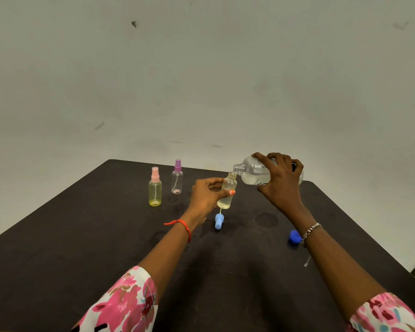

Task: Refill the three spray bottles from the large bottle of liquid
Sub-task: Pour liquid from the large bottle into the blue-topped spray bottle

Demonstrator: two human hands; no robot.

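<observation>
Soft, even indoor light, moderately bright, gives the pale wall (201, 80) a faint greenish-yellow cast. Shadows on the dark table (58, 259) are weak and diffuse. Small highlights glint on the large bottle (252, 173). Wide-angle distortion splays the table's edges, and the sleeves (130, 303) at the bottom corners look soft and slightly smeared

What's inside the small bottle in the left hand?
Pale liquid sits low in the small bottle; no spray tube inside. The thumb of the left hand covers its middle, so the level is unclear.
</observation>
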